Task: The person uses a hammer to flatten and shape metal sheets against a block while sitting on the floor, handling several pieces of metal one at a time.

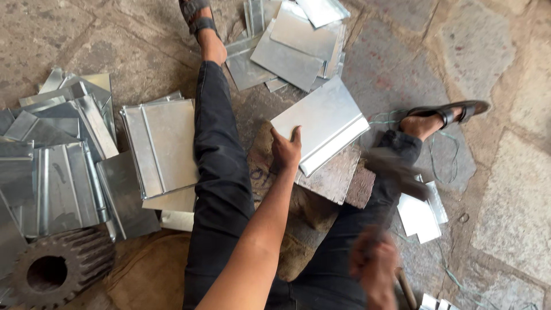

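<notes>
Left hand (pixel 285 150) pressed on the near edge of a folded sheet-metal panel (pixel 321 123), thumb up, fingers spread flat on it. Panel resting on a stone block (pixel 338 178), tilted across its top. Right hand (pixel 374 265) nearer than the block, blurred, clenched around a hammer (pixel 399 172) with its blurred head just right of the block. Left of the block, stacked metal panels (pixel 160 146); beyond it, another pile (pixel 293 43). Far left, a gear wheel (pixel 57 265).

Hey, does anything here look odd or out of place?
Among the flat folded sheet-metal pieces scattered on the stone floor, a rusty toothed gear wheel lies at lower left. The right hand is motion-blurred, so its grip is unclear.
</notes>
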